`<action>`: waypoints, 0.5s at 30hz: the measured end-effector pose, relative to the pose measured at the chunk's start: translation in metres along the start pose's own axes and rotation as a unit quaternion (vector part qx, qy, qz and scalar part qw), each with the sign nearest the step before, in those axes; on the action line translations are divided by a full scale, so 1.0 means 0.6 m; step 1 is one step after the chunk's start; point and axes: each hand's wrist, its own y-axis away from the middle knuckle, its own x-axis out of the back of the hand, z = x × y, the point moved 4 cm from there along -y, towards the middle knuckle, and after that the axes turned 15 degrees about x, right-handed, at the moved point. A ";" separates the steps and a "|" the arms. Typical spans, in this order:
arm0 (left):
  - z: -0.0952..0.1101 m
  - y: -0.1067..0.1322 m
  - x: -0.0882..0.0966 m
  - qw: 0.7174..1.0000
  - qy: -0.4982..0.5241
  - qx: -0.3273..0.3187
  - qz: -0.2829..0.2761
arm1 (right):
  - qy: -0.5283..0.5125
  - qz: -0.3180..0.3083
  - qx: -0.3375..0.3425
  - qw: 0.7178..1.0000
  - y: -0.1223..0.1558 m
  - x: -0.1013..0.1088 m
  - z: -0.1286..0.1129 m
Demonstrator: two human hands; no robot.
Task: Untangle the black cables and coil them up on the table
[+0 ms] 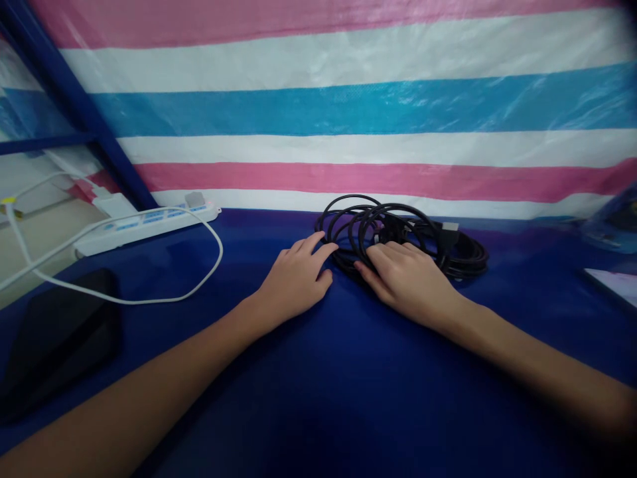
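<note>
Here, the black cable (pixel 393 229) lies coiled on the bench (pixel 328 385), beneath and beyond the right hand (pixel 411 282), whose fingers curl closed over its loops; the left hand (pixel 296 279), loosely open and empty, meets the coil's edge at its fingertips.

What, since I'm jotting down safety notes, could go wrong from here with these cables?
The coil has loose, overlapping loops at the right hand, so pulling one might tangle the others. The plug beside that hand could catch on a loop. The white cable loops out in front of the strip toward the left arm, which might snag it in a sideways sweep.
</note>
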 end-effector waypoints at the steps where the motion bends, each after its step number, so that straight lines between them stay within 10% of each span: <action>1: 0.000 -0.001 0.000 1.000 -0.001 0.001 -0.004 | 0.004 0.003 -0.010 1.000 0.001 0.001 0.005; 8: -0.001 -0.002 -0.003 1.000 0.004 -0.008 -0.027 | -0.048 -0.035 0.079 0.995 0.001 -0.007 0.008; 15: 0.004 0.002 -0.001 1.000 0.010 0.007 -0.007 | -0.039 -0.076 0.011 0.996 -0.013 -0.004 0.011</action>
